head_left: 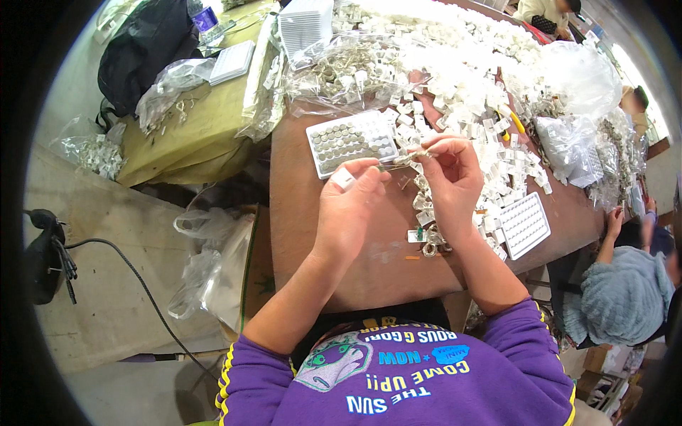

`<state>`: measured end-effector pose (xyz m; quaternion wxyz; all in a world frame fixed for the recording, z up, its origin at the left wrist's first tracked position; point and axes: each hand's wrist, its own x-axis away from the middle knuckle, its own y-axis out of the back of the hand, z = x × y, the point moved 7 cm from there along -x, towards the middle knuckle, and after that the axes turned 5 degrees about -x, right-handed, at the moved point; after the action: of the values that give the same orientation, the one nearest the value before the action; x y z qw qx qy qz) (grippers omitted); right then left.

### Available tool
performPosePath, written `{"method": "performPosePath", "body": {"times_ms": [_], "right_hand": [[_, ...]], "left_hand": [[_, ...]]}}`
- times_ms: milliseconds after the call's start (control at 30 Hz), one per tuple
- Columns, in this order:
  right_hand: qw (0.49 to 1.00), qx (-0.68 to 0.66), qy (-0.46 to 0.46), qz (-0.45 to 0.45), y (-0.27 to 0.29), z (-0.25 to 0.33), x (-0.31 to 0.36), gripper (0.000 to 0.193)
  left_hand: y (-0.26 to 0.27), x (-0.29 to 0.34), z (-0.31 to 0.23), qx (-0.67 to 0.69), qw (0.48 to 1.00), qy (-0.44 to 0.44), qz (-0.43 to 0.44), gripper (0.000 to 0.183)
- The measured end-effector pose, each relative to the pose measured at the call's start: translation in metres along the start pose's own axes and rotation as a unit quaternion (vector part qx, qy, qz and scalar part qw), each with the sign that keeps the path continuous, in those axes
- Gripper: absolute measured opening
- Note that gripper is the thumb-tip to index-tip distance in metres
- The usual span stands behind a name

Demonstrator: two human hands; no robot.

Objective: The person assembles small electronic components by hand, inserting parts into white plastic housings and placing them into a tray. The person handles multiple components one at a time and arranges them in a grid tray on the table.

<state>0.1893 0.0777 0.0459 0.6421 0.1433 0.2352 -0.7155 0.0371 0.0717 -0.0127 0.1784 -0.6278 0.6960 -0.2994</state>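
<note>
Over the brown table (312, 234) both my hands are raised close together. My left hand (349, 209) is closed in a pinch, with a small white plastic housing (344, 179) between its fingers. The fingers of my right hand (455, 177) pinch a small bundle of thin pale cable (415, 155), and a thin strand seems to run between the hands. Just beyond them lies a white tray (317, 162) with rows of round grey discs. To the right, loose white plastic housings (522, 165) are heaped, with a small coil of cable (430, 248) near my right wrist.
Another white tray (524, 226) lies at the table's right edge. Stacked white trays (305, 28) and bagged cables (341, 74) stand at the back. Yellow-handled tools (517, 122) rest in the heap. A co-worker in a grey-blue fluffy garment (621, 295) sits at the right.
</note>
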Motion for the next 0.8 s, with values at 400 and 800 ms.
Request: {"method": "performPosePath", "body": {"times_ms": [400,800], "right_hand": [[0.971,-0.016,-0.199,0.131,-0.014,-0.011,0.002,0.037],[0.959,0.135,0.110,0.223,-0.023,0.032,-0.003,0.018]], "left_hand": [[0.001,0.006,-0.040,-0.231,0.950,-0.209,-0.016,0.026],[-0.004,0.011,-0.050,-0.350,0.903,-0.250,-0.017,0.029]]}}
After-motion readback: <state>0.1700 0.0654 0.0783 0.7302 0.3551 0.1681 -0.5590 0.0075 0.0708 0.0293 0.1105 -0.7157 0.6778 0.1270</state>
